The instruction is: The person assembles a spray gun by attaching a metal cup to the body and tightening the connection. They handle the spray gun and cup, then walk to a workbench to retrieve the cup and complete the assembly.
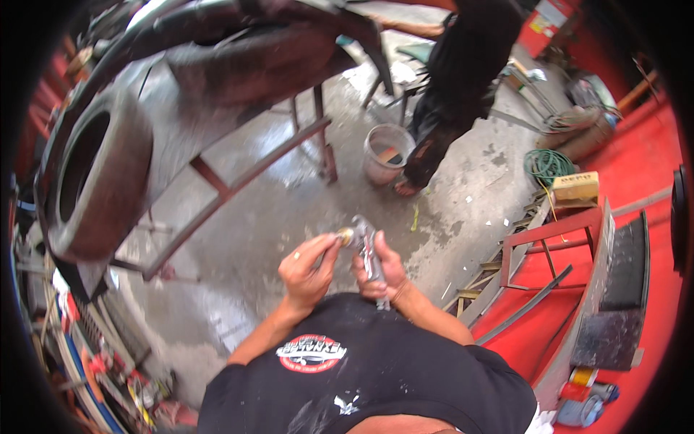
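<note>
In front of my chest, my right hand (390, 273) is wrapped round the handle of a silver spray gun (370, 254), which stands upright with its hook at the top. My left hand (307, 273) comes in from the left, its thumb and fingers pinching the brass-coloured nozzle end (346, 236). The fingertips cover part of that end, so I cannot tell whether the nozzle is attached or loose. Both hands are above the grey concrete floor (303, 206).
A dark bumper-like part (206, 29) and worn tires (108, 181) are by a metal stand (238, 189) at left. Ahead, a person (463, 79) in dark clothes stands beside a bucket (385, 163). A red metal frame (553, 233), box (576, 189) and green hose (548, 166) lie right.
</note>
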Tool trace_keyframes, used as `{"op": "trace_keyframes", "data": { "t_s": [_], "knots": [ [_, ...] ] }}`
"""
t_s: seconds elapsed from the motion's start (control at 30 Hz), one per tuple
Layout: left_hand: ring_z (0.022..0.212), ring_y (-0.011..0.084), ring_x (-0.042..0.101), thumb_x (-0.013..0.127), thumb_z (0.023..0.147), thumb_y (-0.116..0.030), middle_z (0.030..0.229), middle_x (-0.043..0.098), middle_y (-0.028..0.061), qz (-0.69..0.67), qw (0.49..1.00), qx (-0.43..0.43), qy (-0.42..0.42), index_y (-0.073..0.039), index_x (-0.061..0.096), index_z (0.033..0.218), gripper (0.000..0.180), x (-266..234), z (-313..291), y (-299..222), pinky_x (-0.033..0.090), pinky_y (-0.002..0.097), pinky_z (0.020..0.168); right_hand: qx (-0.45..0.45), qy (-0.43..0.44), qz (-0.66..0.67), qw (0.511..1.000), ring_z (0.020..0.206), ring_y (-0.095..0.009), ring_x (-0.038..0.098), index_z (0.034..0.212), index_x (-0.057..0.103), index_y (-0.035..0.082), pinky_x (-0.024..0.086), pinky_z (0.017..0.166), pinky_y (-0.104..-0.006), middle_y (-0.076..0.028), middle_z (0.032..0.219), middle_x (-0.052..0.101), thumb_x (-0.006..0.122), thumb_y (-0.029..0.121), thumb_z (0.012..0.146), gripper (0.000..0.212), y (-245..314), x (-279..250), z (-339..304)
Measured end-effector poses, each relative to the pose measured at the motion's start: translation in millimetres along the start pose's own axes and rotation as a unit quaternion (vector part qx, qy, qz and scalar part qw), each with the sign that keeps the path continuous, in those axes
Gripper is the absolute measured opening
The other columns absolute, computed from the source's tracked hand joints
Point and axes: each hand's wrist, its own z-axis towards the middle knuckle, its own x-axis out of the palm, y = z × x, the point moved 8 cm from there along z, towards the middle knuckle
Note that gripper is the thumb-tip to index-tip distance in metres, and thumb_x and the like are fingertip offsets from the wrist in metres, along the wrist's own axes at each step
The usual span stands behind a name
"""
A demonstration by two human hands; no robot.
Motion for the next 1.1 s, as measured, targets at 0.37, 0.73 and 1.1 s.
{"op": "trace_keyframes", "data": {
  "t_s": [0.37, 0.73, 1.1],
  "knots": [
    [0.086, 0.0167, 0.074, 0.08, 0.088, -0.001, 0.097, 0.078, 0.0141, -0.067, 0.988, -0.138, -0.013, 0.0, 0.077, 0.11, 0.023, 15, -19, 34, 0.058, 0.0284, 0.078, -0.061, -0.039, -0.122, 0.99, 0.045, -0.014, 0.054, 0.103, 0.058, 0.006, 0.043, 0.04, -0.0267, -0.011, 0.084, 0.069, 0.037, 0.077, 0.096, 0.075, 19, 29, -13],
    [0.081, 0.0139, 0.074, 0.078, 0.09, -0.002, 0.095, 0.078, 0.0118, -0.14, 0.961, -0.229, -0.074, 0.001, 0.077, 0.11, 0.02, 13, -26, 47, 0.058, 0.0266, 0.073, -0.095, -0.107, -0.205, 0.968, 0.05, -0.012, 0.056, 0.101, 0.058, 0.009, 0.047, 0.044, -0.0276, -0.007, 0.085, 0.068, 0.036, 0.076, 0.097, 0.071, 23, 21, -16],
    [0.079, 0.013, 0.07, 0.072, 0.097, -0.008, 0.093, 0.076, 0.0087, -0.249, 0.892, -0.375, -0.04, 0.005, 0.074, 0.113, 0.021, 20, -30, 71, 0.058, 0.0263, 0.074, -0.157, -0.263, -0.356, 0.883, 0.054, -0.011, 0.058, 0.106, 0.062, 0.005, 0.048, 0.046, -0.0271, -0.007, 0.088, 0.068, 0.049, 0.073, 0.094, 0.07, 28, 19, -22]
  ]
}}
